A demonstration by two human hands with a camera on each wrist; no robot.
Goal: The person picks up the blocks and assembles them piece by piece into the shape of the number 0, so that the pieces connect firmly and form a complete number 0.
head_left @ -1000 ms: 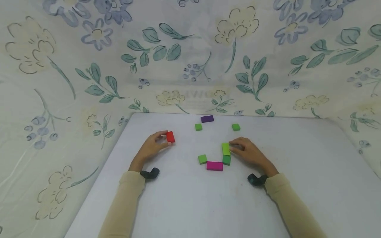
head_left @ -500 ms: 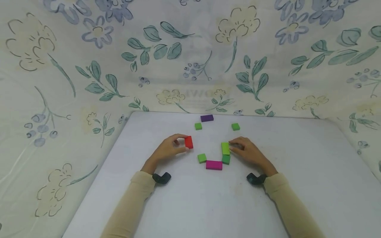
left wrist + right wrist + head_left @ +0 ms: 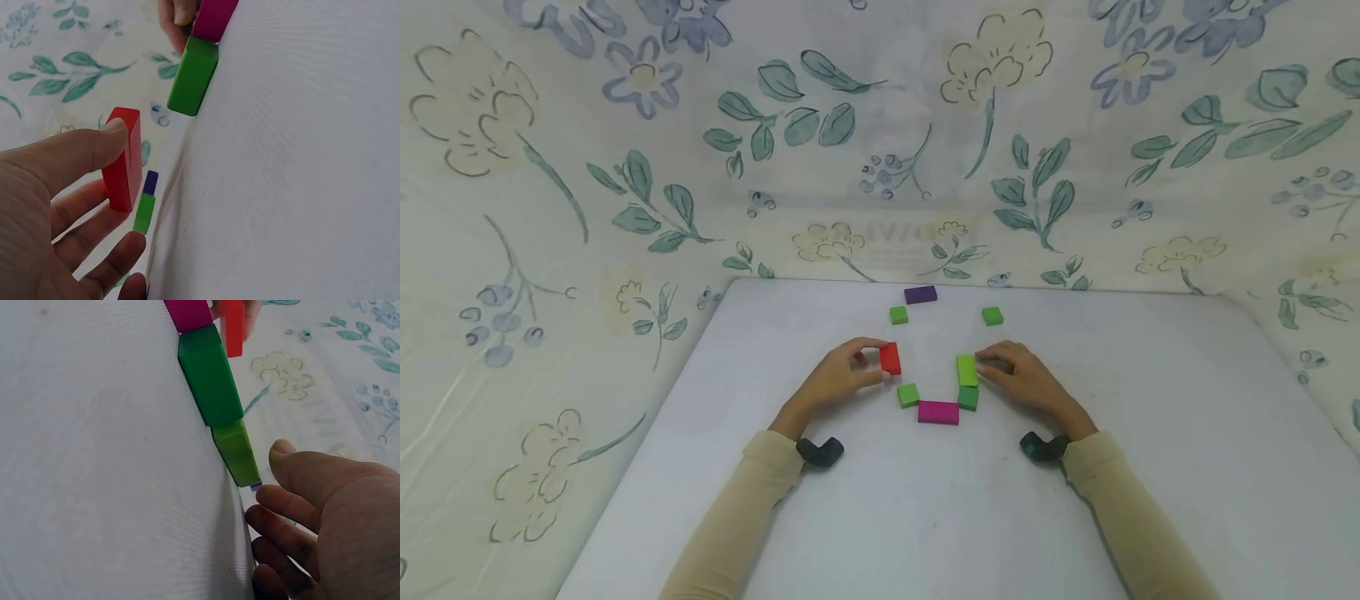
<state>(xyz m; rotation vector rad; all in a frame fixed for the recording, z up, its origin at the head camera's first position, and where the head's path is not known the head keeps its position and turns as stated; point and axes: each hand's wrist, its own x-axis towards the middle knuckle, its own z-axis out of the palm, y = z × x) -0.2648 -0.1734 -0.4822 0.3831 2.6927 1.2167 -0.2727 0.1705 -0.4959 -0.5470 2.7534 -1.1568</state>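
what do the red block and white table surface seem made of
Red block: perhaps painted wood or plastic, smooth with low sheen; the colour is even and no grain shows. White table surface: probably covered in matte cloth, judging by fine ribbing and rippled edge folds.

Left fingers [image 3: 87,240] pinched, right fingers [image 3: 284,535] loosely bent, forearms [image 3: 733,512] angled inward.

Smooth, matt red block [image 3: 126,165]

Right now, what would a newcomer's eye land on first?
The red rectangular block, pinched by the left hand over the middle of the white tabletop. Then the magenta block, the lowest block in the head view, and the dark purple block by the tabletop's far edge.
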